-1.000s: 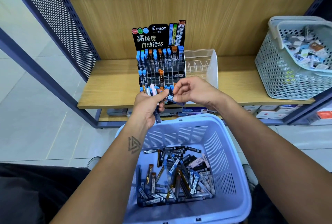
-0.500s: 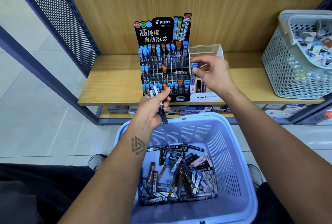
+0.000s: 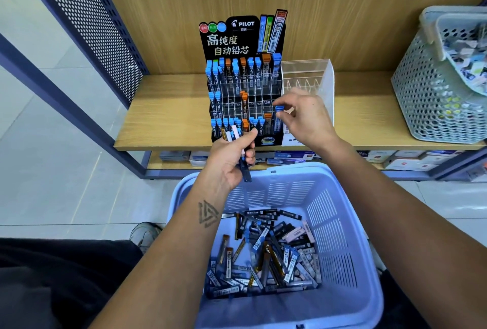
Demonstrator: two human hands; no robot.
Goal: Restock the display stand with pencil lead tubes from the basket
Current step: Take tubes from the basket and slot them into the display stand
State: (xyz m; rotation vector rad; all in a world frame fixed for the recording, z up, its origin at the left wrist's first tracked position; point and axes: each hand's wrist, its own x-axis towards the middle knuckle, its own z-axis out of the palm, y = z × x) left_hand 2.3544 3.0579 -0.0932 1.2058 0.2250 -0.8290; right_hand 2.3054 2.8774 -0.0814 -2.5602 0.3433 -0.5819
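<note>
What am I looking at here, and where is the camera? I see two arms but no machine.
There is no machine: a person works with bare hands, and the one camera sits on their head, looking forward and down. That is why both arms reach in from below.

On the wooden shelf stands a black display stand with rows of slots, many holding pencil lead tubes. Beside it are a clear box and a grey basket of small items.

The right hand pinches one blue-capped tube at the stand's right edge, low down. The left hand grips a bundle of tubes. Below, a purple basket holds many more loose tubes.
</note>
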